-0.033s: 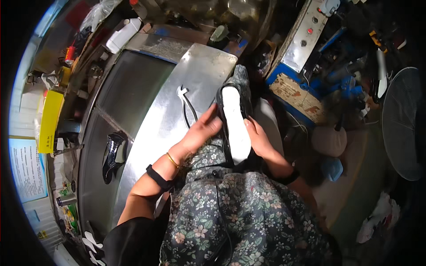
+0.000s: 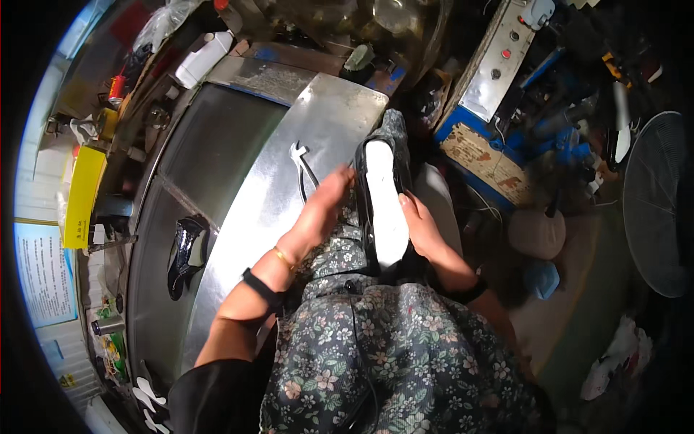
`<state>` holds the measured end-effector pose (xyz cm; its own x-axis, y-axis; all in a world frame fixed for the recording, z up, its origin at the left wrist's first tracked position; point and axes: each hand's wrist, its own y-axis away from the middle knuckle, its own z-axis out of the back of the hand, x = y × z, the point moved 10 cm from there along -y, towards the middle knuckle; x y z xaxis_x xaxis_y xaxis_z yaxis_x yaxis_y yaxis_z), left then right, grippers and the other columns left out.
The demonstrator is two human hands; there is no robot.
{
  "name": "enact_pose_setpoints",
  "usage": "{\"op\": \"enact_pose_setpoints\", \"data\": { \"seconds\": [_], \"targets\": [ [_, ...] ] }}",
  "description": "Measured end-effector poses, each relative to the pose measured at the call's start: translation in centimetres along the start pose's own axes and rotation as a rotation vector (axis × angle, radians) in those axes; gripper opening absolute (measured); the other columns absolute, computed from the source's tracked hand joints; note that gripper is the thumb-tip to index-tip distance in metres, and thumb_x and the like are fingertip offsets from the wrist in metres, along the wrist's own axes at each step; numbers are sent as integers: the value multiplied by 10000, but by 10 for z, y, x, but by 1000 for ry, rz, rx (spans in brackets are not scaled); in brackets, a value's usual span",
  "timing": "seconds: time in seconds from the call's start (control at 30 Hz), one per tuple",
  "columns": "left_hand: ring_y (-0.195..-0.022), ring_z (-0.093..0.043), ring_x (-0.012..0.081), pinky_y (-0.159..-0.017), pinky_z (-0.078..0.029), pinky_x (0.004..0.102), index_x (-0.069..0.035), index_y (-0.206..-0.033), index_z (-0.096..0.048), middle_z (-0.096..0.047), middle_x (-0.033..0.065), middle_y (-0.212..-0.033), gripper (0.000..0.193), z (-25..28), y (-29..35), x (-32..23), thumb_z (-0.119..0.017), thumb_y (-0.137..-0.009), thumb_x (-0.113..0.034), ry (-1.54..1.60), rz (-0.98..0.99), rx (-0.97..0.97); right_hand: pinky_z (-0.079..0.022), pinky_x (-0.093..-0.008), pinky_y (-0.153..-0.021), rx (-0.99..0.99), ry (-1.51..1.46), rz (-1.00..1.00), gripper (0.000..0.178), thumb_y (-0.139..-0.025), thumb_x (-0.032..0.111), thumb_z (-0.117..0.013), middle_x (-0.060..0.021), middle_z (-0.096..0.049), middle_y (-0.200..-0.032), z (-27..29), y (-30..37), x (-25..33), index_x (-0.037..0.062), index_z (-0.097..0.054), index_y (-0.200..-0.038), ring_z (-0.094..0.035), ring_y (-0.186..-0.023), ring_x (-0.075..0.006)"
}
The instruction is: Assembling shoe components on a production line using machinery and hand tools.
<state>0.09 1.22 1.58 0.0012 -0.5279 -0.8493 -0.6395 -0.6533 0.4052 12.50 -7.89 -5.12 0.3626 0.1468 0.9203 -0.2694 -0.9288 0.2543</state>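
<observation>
A black shoe (image 2: 359, 155) lies on my lap with its underside up, showing a long white insole board (image 2: 383, 199) framed by dark upper material. My right hand (image 2: 425, 224) grips its right side, thumb along the edge of the white board. Against or just beside the left edge is my left hand (image 2: 324, 206); its fingers are smeared by motion, and I cannot tell whether they pinch the upper. Metal pincers (image 2: 302, 168) rest on the shiny metal plate (image 2: 246, 195) left of the shoe, their handles partly behind my left hand.
Another glossy black shoe (image 2: 186, 257) lies on the dark conveyor belt (image 2: 210, 137) at left. White shoe-shaped pieces (image 2: 148, 394) sit at lower left. A control panel (image 2: 495, 61) with buttons stands at upper right, near a round fan guard (image 2: 658, 202). A white bottle (image 2: 204, 59) lies at the back.
My left hand has shifted slightly upward along the shoe's left edge, its fingers more blurred now. My right hand keeps its hold, and the shoe stays nearly in place.
</observation>
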Motion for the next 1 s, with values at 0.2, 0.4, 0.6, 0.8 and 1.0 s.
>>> {"op": "enact_pose_setpoints", "data": {
  "seconds": [0.2,0.4,0.6,0.8,1.0],
  "targets": [
    [-870,-649,455,-820,-515,472,56,-919,-660,-668,288,-852,611,31,-29,-11,-250,-1023,-386,-1262,-50,-502,-486,-402,-869,-171,569,128,571,-996,352,-451,-295,-616,-1105,-15,-9,23,-105,-400,-1335,-609,-1046,-396],
    [-809,-659,439,-740,-531,483,60,-1205,-518,-663,285,-878,455,16,-22,-9,-362,-1008,-318,-1322,-303,-282,-475,-493,-845,-222,667,131,601,-996,322,-446,-377,-583,-1041,-27,1,23,-102,-307,-1397,-591,-1007,-483],
    [-1194,-529,439,-1006,-424,431,66,-1428,-301,-474,349,-1319,559,9,5,17,-418,-1014,-290,-973,-248,-269,-450,-474,-922,-280,704,286,512,-999,217,-461,-363,-540,-1186,-28,16,37,-75,-319,-1396,-557,-1082,-490],
    [-1257,-490,240,-1077,-359,342,-9,-1394,-433,-511,152,-1373,669,5,-64,15,-302,-1013,-543,302,61,-52,-453,-414,-987,13,290,-30,644,-1011,534,-319,-179,-599,-1223,10,-19,1,-15,-446,-1323,-586,-1132,-329],
    [-977,-627,320,-901,-474,400,7,-1096,-624,-655,201,-1071,553,-9,-122,-13,-368,-985,-470,-474,-21,-18,-488,-361,-876,-210,411,94,540,-1005,478,-401,-176,-681,-974,11,-117,71,-9,-629,-1057,-660,-952,-266]
  ]
}}
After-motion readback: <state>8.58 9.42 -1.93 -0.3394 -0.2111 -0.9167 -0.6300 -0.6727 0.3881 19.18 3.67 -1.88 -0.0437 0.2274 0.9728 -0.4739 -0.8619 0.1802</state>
